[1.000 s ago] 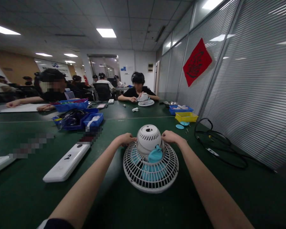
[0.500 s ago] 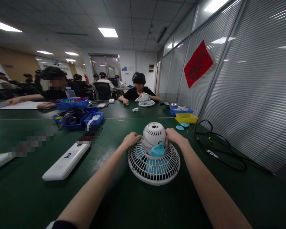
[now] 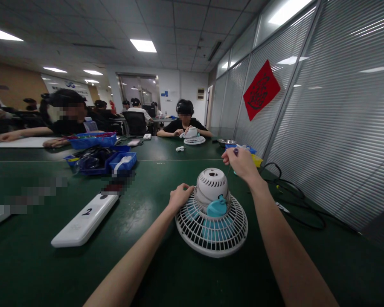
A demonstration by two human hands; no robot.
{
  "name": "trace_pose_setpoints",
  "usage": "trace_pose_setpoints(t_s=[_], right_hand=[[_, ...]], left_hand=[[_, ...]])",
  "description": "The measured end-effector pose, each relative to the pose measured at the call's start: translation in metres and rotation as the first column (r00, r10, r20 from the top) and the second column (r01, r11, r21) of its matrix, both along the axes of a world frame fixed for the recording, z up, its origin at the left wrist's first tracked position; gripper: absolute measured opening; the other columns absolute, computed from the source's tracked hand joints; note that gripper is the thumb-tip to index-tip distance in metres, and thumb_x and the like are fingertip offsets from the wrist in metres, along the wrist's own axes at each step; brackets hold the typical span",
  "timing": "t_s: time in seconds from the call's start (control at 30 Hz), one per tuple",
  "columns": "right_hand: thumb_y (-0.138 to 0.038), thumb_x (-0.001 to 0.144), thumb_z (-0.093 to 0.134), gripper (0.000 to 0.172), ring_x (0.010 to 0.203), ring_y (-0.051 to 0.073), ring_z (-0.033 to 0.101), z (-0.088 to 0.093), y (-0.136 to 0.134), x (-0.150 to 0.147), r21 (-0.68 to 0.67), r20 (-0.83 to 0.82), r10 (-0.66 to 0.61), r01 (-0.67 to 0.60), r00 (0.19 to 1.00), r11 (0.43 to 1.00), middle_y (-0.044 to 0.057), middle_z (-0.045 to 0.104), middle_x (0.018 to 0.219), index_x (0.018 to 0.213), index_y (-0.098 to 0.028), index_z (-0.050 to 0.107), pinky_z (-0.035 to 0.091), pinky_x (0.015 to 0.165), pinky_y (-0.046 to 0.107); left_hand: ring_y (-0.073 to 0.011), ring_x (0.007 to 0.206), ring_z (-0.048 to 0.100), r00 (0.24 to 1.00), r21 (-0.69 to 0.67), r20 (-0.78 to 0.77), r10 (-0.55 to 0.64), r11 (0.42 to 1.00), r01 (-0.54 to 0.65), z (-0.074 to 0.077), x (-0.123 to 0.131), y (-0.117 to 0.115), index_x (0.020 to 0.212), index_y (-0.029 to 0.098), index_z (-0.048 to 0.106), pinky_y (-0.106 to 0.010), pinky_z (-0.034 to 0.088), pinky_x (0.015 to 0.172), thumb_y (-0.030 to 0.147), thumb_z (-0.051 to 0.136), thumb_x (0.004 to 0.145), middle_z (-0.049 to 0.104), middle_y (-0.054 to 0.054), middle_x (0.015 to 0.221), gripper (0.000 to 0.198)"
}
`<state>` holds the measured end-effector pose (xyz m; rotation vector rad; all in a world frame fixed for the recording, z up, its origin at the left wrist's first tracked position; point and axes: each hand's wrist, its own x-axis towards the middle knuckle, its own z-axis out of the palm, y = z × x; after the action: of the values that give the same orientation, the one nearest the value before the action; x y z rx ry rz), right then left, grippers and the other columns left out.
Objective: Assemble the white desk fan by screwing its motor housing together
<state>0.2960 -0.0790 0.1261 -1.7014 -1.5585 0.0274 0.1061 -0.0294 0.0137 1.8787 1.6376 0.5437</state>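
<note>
A small white fan [image 3: 211,215] lies face down on the green table [image 3: 35,256], its domed motor housing up and a teal clip on its grille. My left hand [image 3: 179,196] rests curled against the left side of the housing and grille. My right hand [image 3: 240,162] is raised above and behind the fan, fingers pinched on a thin dark tool, possibly a screwdriver, whose tip points down toward the housing.
A white strip marked "2" [image 3: 83,221] lies to the left. Blue bins [image 3: 99,160] stand behind it. A yellow tray [image 3: 257,160] and black cable [image 3: 294,196] lie at the right by the blinds. Other people sit at the far side, one with another fan [image 3: 194,138].
My right hand has left the fan housing and risen up and back, now pinching a thin tool. My left hand stays at the fan, which sits slightly further right in view.
</note>
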Motion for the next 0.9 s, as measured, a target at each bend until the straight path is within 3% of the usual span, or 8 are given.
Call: trace_pose_setpoints(t_s=[0.13,0.3,0.47,0.53,0.67,0.9], right_hand=[[-0.039,0.094,0.030,0.042,0.066,0.018,0.064,0.007,-0.014,-0.003,0.022,0.111,-0.052,0.050,0.992,0.999,0.009,0.067,0.068,0.078,-0.016,0.062,0.045,0.066,0.026],[-0.049,0.093,0.033,0.045,0.056,0.016,0.062,0.005,-0.016,-0.003,-0.019,0.035,0.060,-0.059,0.998,0.998,0.005,0.064,0.062,0.080,-0.016,0.060,0.045,0.061,0.026],[-0.023,0.082,0.058,0.012,0.087,0.020,0.065,0.008,-0.016,-0.005,0.133,0.119,0.083,-0.098,0.989,0.986,0.007,0.071,0.092,0.087,-0.016,0.066,0.046,0.081,0.031],[-0.016,0.078,0.060,0.012,0.089,0.019,0.065,0.010,-0.017,-0.008,0.166,0.111,0.089,-0.107,0.990,0.980,0.006,0.071,0.092,0.087,-0.017,0.068,0.046,0.082,0.031],[-0.015,0.081,0.056,0.010,0.072,0.016,0.065,0.012,-0.022,-0.014,0.159,0.007,0.172,-0.171,0.985,0.972,0.004,0.070,0.073,0.081,-0.016,0.065,0.048,0.069,0.026],[-0.033,0.092,0.044,0.026,0.054,0.011,0.060,0.013,-0.024,-0.018,0.202,-0.083,0.290,-0.268,0.954,0.942,0.002,0.064,0.060,0.081,-0.015,0.057,0.048,0.058,0.023]], left_hand=[[-0.0284,0.113,0.059,0.998,-0.009,0.038,0.050,0.999,-0.049,0.002,0.005,-0.006,0.100,0.019,0.067,-0.036,0.045,0.091,0.042,0.048,0.082,0.069,-0.011,0.115,0.035],[-0.0245,0.114,0.058,0.977,0.063,0.179,0.119,0.989,-0.132,0.019,0.015,-0.023,0.108,0.022,0.062,-0.035,0.045,0.091,0.033,0.039,0.086,0.067,-0.007,0.119,0.034],[-0.0165,0.117,0.054,0.923,0.180,0.367,0.116,0.964,-0.193,0.032,0.030,-0.052,0.116,0.021,0.055,-0.028,0.042,0.098,0.030,0.024,0.092,0.061,-0.004,0.124,0.040],[-0.0162,0.120,0.051,0.898,0.210,0.424,0.121,0.951,-0.227,0.031,0.036,-0.063,0.118,0.019,0.051,-0.028,0.039,0.101,0.030,0.022,0.093,0.058,-0.006,0.127,0.040],[-0.0205,0.123,0.047,0.806,0.286,0.592,0.028,0.927,-0.242,0.025,0.045,-0.080,0.123,0.016,0.046,-0.035,0.036,0.106,0.037,0.032,0.091,0.052,-0.011,0.128,0.041],[-0.0252,0.132,0.036,0.827,0.400,0.560,-0.046,0.889,-0.221,0.017,0.053,-0.095,0.135,0.021,0.033,-0.043,0.026,0.111,0.037,0.050,0.082,0.041,-0.011,0.137,0.058]])
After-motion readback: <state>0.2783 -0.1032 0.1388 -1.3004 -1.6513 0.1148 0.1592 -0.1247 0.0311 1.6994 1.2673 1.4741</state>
